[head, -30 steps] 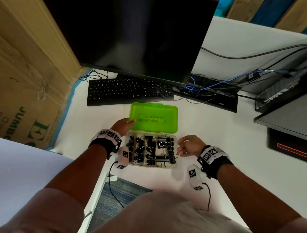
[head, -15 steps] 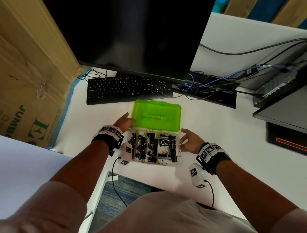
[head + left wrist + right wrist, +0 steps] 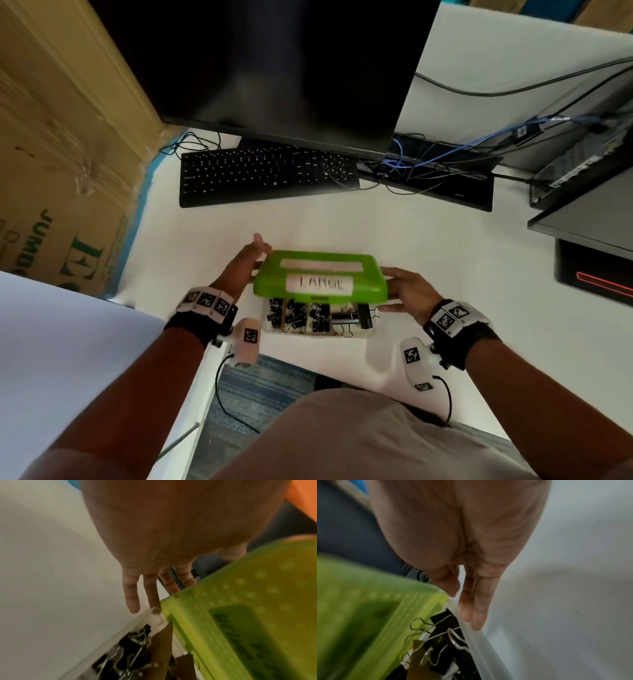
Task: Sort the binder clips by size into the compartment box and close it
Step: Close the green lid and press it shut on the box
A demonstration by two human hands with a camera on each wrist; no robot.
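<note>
Two hands flank the box (image 3: 310,330), which sits on the white desk (image 3: 428,246) in front of the keyboard (image 3: 267,176). We see the green lid (image 3: 320,277) tilted partway down over the clear base, its near edge raised so that the clips (image 3: 294,317) inside show beneath it. A white label on the lid reads "LARGE". Our left hand (image 3: 245,265) lies at the lid's left end, fingers straight and slightly spread; in the left wrist view the fingers (image 3: 132,596) reach down beside the lid's corner. Our right hand (image 3: 406,289) lies at the lid's right end, fingers straight and close together; in the right wrist view the fingers (image 3: 474,609) rest along the base's clear rim (image 3: 481,642). We cannot tell whether either thumb presses the lid. Brown dividers separate the clips into compartments, the largest clips at the right. A dark monitor (image 3: 274,68) stands behind the keyboard.
</note>
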